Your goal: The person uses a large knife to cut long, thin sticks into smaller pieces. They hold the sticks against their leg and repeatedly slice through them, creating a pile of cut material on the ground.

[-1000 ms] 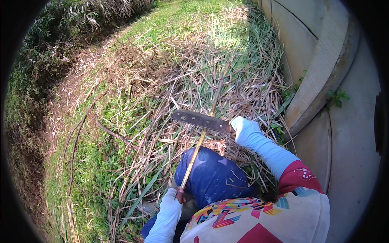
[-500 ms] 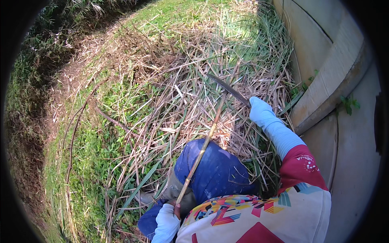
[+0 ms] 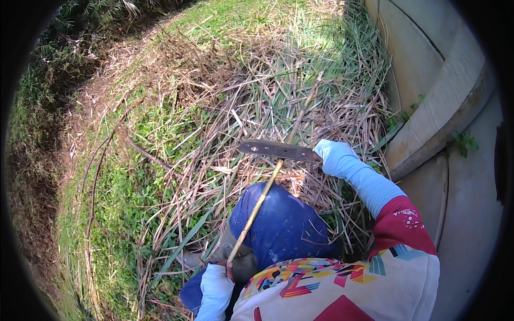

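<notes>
My left hand (image 3: 216, 283), in a pale blue sleeve cover, is closed round the lower end of a long, thin, yellowish stalk (image 3: 256, 211). From there the stalk slants up to the right over my bent knee in blue trousers (image 3: 300, 224), toward the dry litter. My right hand (image 3: 334, 158), covered the same way, is closed on the handle end of a machete (image 3: 276, 150). Its dark, flat blade has small holes and lies crosswise over the stalk just beyond the knee, hiding part of it. Whether blade and stalk touch, I cannot tell.
Cut leaves and dry straw (image 3: 225, 134) cover the ground ahead. Green weeds (image 3: 144, 192) and a curved brown branch (image 3: 97, 182) lie to the left, with dark brush (image 3: 40, 107) beyond. A pale wall with a thick rib (image 3: 441, 115) stands close on my right.
My right hand has swung the machete toward me and to the left, turning its blade from slanted to nearly level across the stalk. My left hand has barely moved.
</notes>
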Motion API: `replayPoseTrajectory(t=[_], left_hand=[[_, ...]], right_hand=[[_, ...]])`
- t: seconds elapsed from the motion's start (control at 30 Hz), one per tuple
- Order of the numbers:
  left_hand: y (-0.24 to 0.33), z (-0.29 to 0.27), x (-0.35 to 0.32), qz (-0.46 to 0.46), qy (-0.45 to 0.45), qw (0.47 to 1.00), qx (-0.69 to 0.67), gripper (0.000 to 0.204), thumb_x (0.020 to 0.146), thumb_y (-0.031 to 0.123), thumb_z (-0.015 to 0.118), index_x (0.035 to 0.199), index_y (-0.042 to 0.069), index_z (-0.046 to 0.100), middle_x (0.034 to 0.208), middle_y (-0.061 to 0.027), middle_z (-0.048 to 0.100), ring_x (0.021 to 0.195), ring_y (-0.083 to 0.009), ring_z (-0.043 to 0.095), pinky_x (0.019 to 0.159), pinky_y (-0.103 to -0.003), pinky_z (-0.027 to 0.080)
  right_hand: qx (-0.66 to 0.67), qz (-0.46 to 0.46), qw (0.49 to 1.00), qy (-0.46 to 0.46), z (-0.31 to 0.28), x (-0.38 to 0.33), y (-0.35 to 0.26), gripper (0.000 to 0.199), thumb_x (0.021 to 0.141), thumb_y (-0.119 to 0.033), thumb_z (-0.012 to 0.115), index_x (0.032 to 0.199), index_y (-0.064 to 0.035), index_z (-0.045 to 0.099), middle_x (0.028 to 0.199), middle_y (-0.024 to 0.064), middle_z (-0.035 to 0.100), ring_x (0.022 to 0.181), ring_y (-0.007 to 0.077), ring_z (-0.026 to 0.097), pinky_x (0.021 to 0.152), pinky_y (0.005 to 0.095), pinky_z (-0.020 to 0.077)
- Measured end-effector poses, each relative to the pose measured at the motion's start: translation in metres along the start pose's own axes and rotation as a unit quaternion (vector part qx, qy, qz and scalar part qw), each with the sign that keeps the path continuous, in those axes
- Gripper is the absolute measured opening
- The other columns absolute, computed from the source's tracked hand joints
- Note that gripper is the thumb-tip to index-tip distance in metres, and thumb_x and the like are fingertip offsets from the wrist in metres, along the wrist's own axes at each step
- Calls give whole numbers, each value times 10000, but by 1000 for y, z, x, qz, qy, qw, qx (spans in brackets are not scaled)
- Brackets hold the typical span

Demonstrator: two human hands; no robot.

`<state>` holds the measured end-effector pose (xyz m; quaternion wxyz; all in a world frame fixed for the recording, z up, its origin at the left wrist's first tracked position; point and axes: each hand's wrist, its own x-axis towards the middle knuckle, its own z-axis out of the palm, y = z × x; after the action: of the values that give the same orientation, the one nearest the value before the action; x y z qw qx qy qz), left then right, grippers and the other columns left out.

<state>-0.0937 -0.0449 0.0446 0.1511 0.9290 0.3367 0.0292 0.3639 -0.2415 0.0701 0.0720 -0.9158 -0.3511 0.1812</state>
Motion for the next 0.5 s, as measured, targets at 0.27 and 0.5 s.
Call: replayPoseTrajectory(t=[0.27, 0.5], left_hand=[[-66, 29, 6, -74, -85, 957, -268, 299, 1016, 293, 648, 977, 3, 708, 674, -119, 633, 605, -241, 597, 614, -380, 475], [-73, 24, 40, -163, -218, 869, -414, 429, 1035, 402, 581, 938, -1, 690, 588, -8, 529, 488, -112, 472, 478, -298, 375]], right_hand=[[94, 64, 989, 94, 3, 20, 15, 214, 857, -117, 641, 1068, -75, 648, 1049, 220, 711, 1000, 425, 694, 844, 456, 542], [67, 84, 994, 17, 8, 21, 22, 226, 858, -90, 663, 1083, -81, 679, 1058, 203, 728, 1019, 401, 709, 837, 454, 564]])
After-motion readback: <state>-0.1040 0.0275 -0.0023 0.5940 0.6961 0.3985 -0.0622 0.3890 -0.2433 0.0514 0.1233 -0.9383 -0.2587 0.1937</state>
